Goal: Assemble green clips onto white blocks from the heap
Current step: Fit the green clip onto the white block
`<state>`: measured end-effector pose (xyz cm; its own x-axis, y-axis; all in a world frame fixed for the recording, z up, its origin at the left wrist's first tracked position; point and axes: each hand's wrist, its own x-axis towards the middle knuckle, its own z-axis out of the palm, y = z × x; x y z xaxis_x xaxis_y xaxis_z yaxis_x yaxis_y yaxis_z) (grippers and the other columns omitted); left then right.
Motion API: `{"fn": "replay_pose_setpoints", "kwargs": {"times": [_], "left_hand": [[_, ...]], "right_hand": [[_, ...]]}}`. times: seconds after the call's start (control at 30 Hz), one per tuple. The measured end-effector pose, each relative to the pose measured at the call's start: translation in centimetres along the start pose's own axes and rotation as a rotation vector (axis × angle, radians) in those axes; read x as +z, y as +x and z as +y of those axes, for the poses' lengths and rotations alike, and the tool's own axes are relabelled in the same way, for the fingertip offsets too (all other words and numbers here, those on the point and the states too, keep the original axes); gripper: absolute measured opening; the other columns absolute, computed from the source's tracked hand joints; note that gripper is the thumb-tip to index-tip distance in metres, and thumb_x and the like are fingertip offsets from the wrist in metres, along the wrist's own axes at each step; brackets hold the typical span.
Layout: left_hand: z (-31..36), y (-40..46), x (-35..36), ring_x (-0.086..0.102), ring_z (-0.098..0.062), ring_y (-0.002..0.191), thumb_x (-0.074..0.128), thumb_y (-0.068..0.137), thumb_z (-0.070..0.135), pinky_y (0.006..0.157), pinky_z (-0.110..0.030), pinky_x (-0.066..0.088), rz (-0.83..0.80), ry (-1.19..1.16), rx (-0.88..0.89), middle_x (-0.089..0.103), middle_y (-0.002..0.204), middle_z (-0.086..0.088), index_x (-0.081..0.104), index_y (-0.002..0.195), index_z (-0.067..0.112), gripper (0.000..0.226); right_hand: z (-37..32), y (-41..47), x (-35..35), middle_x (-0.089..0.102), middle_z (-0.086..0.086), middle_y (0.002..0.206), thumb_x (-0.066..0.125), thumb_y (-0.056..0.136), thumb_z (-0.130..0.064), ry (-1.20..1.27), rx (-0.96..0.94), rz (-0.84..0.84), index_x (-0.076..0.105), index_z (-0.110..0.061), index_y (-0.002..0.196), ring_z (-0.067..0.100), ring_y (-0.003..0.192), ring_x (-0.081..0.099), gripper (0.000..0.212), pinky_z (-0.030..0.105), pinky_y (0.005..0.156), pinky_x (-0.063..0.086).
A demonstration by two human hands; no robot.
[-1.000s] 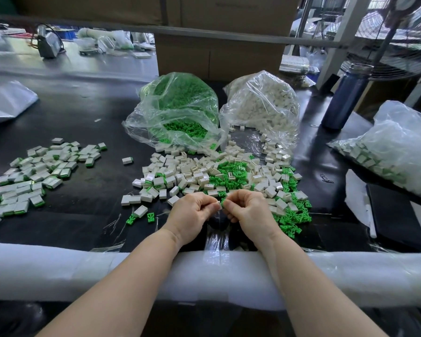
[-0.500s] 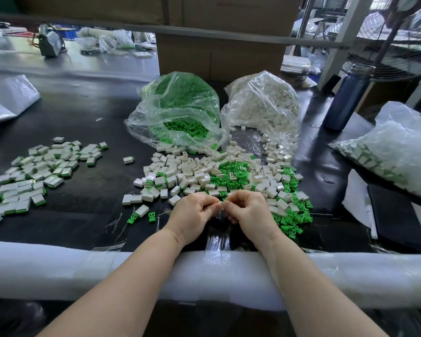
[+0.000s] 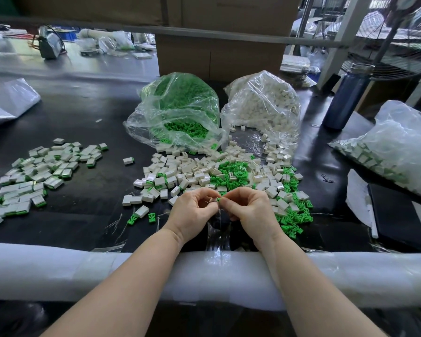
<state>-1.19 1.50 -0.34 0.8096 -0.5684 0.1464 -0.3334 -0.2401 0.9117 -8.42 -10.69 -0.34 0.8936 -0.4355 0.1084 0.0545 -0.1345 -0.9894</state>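
Observation:
My left hand (image 3: 192, 210) and my right hand (image 3: 249, 207) meet fingertip to fingertip just in front of the heap (image 3: 219, 171) of loose white blocks and green clips. Between the fingertips shows a small green clip (image 3: 218, 199), pinched by my right hand. My left hand's fingers are curled round a small piece that is mostly hidden, apparently a white block. Two stray green clips (image 3: 141, 218) lie on the black table to the left of my left hand.
A pile of finished blocks (image 3: 41, 171) lies at the left. Behind the heap stand a bag of green clips (image 3: 178, 110) and a bag of white blocks (image 3: 263, 108). A blue bottle (image 3: 345, 98) and another filled bag (image 3: 394, 147) sit right. A padded white rail (image 3: 58, 268) runs along the near edge.
Both hands stay together at the same spot; the fingertips have shifted slightly and the green clip now shows between them.

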Motion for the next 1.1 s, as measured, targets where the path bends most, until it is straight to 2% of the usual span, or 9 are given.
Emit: {"fn": "replay_pose_setpoints", "kwargs": {"times": [0.1, 0.2, 0.27, 0.4, 0.53, 0.73, 0.87, 1.0, 1.1], "left_hand": [[0.1, 0.01, -0.08, 0.053, -0.005, 0.065, 0.062, 0.083, 0.004, 0.067, -0.015, 0.046, -0.005, 0.002, 0.031, 0.06, 0.081, 0.0, 0.067, 0.085, 0.015, 0.012], [0.09, 0.04, -0.2, 0.052, -0.004, 0.075, 0.063, 0.084, 0.006, 0.069, -0.007, 0.043, -0.029, -0.011, 0.057, 0.053, 0.098, -0.002, 0.065, 0.087, 0.015, 0.01], [0.12, 0.0, -0.26, 0.053, -0.009, 0.08, 0.064, 0.083, 0.006, 0.075, -0.007, 0.043, -0.059, -0.022, 0.065, 0.049, 0.108, -0.007, 0.064, 0.087, 0.018, 0.012], [0.16, -0.2, -0.33, 0.048, -0.008, 0.079, 0.066, 0.083, 0.009, 0.078, -0.007, 0.041, -0.106, -0.011, 0.09, 0.045, 0.112, -0.007, 0.064, 0.089, 0.021, 0.013], [0.14, -0.16, -0.28, 0.048, -0.01, 0.085, 0.061, 0.084, 0.002, 0.083, -0.007, 0.04, -0.146, 0.032, 0.094, 0.043, 0.114, -0.008, 0.066, 0.094, 0.016, 0.018], [0.07, -0.07, -0.12, 0.049, -0.019, 0.093, 0.056, 0.083, -0.004, 0.079, -0.001, 0.037, -0.177, 0.082, 0.117, 0.043, 0.111, -0.008, 0.065, 0.098, 0.007, 0.021], [-0.05, 0.05, -0.01, 0.05, -0.021, 0.088, 0.056, 0.082, -0.003, 0.078, -0.009, 0.039, -0.194, 0.088, 0.115, 0.044, 0.106, -0.003, 0.065, 0.095, 0.007, 0.019], [-0.19, 0.14, 0.0, 0.052, -0.027, 0.094, 0.057, 0.082, 0.0, 0.081, -0.013, 0.04, -0.204, 0.097, 0.111, 0.043, 0.102, 0.003, 0.064, 0.094, 0.011, 0.018], [-0.21, 0.12, -0.02, 0.052, -0.024, 0.09, 0.057, 0.082, 0.0, 0.082, -0.016, 0.041, -0.209, 0.099, 0.11, 0.043, 0.1, 0.004, 0.064, 0.095, 0.011, 0.018]], "right_hand": [[0.0, 0.0, -0.01, 0.063, 0.002, 0.068, 0.066, 0.085, -0.009, 0.024, 0.007, 0.009, 0.065, -0.013, 0.077, 0.007, 0.058, 0.058, 0.009, 0.017, 0.051, 0.047], [0.06, 0.11, 0.07, 0.066, 0.002, 0.078, 0.06, 0.09, -0.02, 0.018, 0.043, -0.008, 0.065, -0.015, 0.087, 0.009, 0.07, 0.061, 0.007, 0.018, 0.056, 0.05], [-0.02, 0.13, 0.22, 0.066, 0.003, 0.079, 0.055, 0.093, -0.025, -0.037, 0.054, -0.084, 0.067, -0.017, 0.089, 0.01, 0.074, 0.06, 0.015, 0.017, 0.06, 0.049], [-0.2, 0.03, 0.2, 0.063, 0.004, 0.073, 0.053, 0.093, -0.025, -0.073, 0.033, -0.179, 0.068, -0.02, 0.078, 0.008, 0.068, 0.057, 0.022, 0.015, 0.059, 0.046], [-0.08, 0.09, 0.0, 0.06, 0.003, 0.065, 0.059, 0.09, -0.015, -0.016, 0.04, -0.184, 0.069, -0.014, 0.081, 0.002, 0.057, 0.053, 0.015, 0.012, 0.055, 0.043], [0.1, 0.16, 0.08, 0.052, 0.0, 0.058, 0.06, 0.089, -0.01, -0.018, 0.012, -0.179, 0.068, -0.013, 0.074, 0.003, 0.052, 0.046, 0.018, 0.015, 0.052, 0.04], [0.2, 0.18, 0.04, 0.052, 0.006, 0.061, 0.06, 0.089, -0.009, -0.024, 0.001, -0.174, 0.069, -0.015, 0.071, 0.006, 0.052, 0.045, 0.021, 0.016, 0.051, 0.039], [0.29, 0.17, 0.03, 0.05, 0.011, 0.063, 0.061, 0.088, -0.009, -0.034, 0.002, -0.165, 0.07, -0.011, 0.072, 0.009, 0.053, 0.042, 0.018, 0.02, 0.051, 0.037], [0.3, 0.19, 0.05, 0.05, 0.013, 0.064, 0.062, 0.088, -0.01, -0.037, -0.002, -0.15, 0.071, -0.011, 0.073, 0.013, 0.054, 0.041, 0.018, 0.022, 0.051, 0.036]]}}
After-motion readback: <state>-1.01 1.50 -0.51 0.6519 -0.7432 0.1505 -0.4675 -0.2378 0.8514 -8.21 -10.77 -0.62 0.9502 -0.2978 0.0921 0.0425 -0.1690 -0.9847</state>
